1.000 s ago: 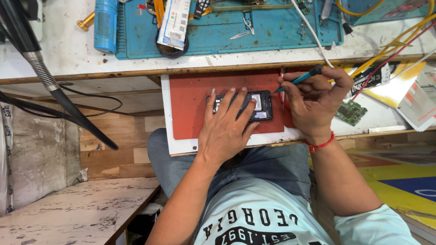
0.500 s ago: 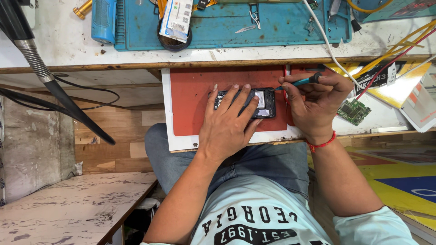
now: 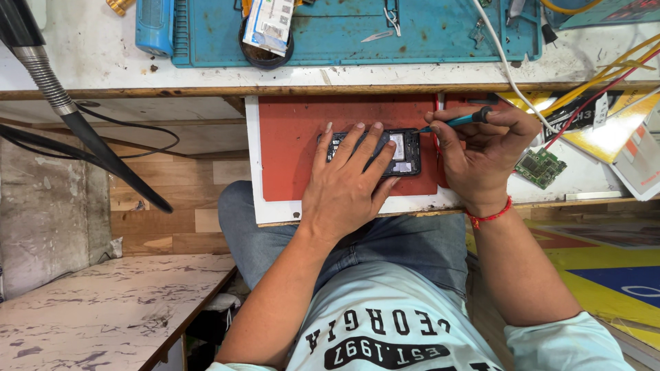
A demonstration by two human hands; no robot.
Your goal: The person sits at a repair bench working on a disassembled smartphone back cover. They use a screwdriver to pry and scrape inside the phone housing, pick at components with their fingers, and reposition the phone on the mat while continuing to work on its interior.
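An opened phone (image 3: 402, 152) with its black frame and inner parts showing lies on a red mat (image 3: 295, 148) on a white pull-out board (image 3: 254, 206). My left hand (image 3: 344, 182) lies flat over the phone's left part, fingers spread and pressing it down. My right hand (image 3: 481, 154) grips a teal-handled screwdriver (image 3: 457, 121), whose tip points left at the phone's upper right corner. A red thread is tied around that wrist.
A small green circuit board (image 3: 540, 167) lies right of the board among yellow and red wires (image 3: 605, 75). On the bench above lie a blue work mat (image 3: 357, 31) with tweezers, a round black dish and a blue bottle (image 3: 154, 26). A flexible black arm (image 3: 75, 117) crosses the left.
The view has shifted slightly downward on the bench. My right hand has lowered the screwdriver a little and brought its tip to the phone's corner; my left hand stays on the phone.
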